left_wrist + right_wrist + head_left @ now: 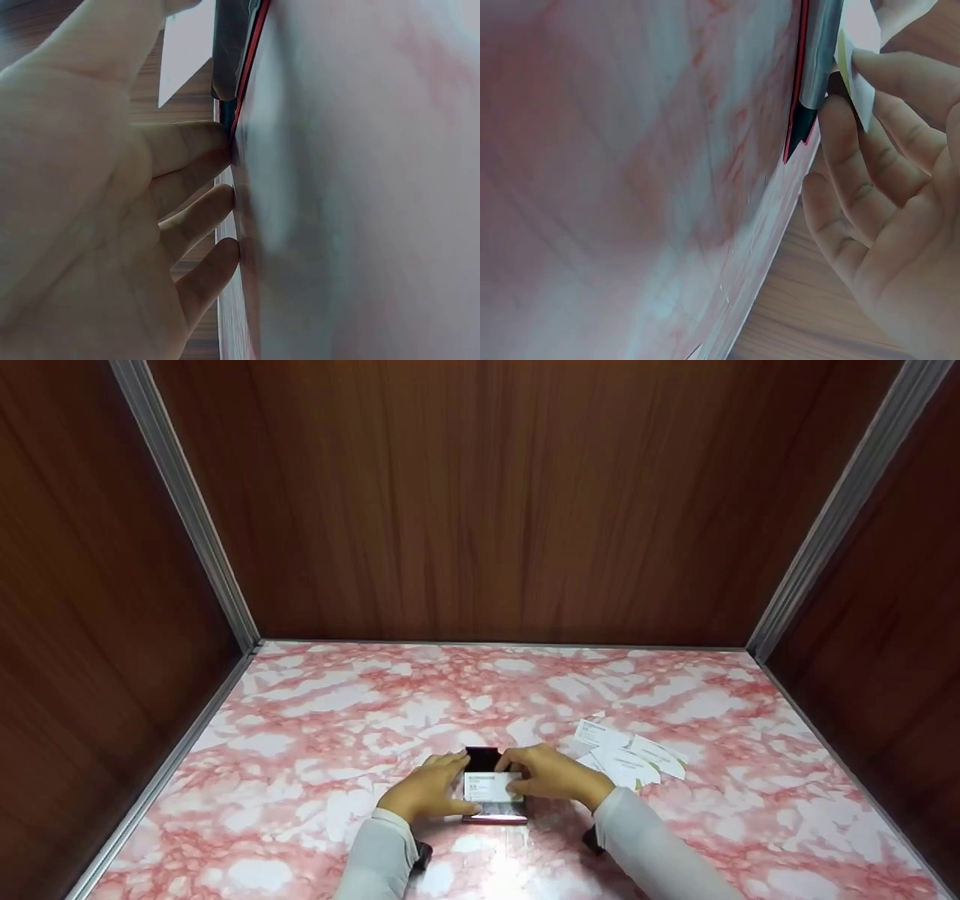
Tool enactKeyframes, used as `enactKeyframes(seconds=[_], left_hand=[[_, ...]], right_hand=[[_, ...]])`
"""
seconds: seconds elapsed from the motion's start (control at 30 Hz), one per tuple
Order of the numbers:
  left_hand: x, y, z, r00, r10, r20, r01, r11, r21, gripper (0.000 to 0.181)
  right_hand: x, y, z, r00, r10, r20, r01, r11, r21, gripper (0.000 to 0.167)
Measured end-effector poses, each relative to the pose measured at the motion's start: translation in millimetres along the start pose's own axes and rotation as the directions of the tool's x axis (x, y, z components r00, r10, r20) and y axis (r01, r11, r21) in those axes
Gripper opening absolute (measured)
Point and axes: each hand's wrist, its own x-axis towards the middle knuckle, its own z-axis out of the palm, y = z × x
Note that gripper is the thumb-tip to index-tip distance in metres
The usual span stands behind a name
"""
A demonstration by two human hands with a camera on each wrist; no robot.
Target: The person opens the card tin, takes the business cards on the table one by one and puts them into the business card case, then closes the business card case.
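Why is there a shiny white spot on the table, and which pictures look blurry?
Head view: glare on the tabletop, below the case in the picture, probably a light reflecting; left wrist view: the tabletop looks smeary and pale, while the left hand is clearer; right wrist view: the tabletop is blurry too, but the right hand looks sharper.

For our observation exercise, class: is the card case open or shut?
Open: the card case shows its dark inside beyond the white card.
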Motion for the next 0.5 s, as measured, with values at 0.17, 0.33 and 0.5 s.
enactKeyframes(seconds=[0.17, 0.33, 0.5], left_hand=[[-0.4, -1.1, -1.1, 1.0, -0.006, 0.01, 0.006, 1.0, 0.016, 0.094], [-1.5, -1.0, -2.2, 1.0, -0.007, 0.02, 0.006, 1.0, 0.018, 0.092], [-1.3, -0.9, -1.6, 1.0, -0.002, 0.019, 0.002, 1.0, 0.022, 0.091]], right_hand=[[-2.7, -1.6, 1.4, 0.999, -0.025, 0.033, 0.026, 0.999, -0.035, 0.021], [-5.4, -2.9, 2.6, 0.997, -0.045, 0.06, 0.05, 0.995, -0.083, 0.02], [-6.5, -1.9, 1.9, 0.995, -0.078, 0.063, 0.086, 0.988, -0.132, 0.024]])
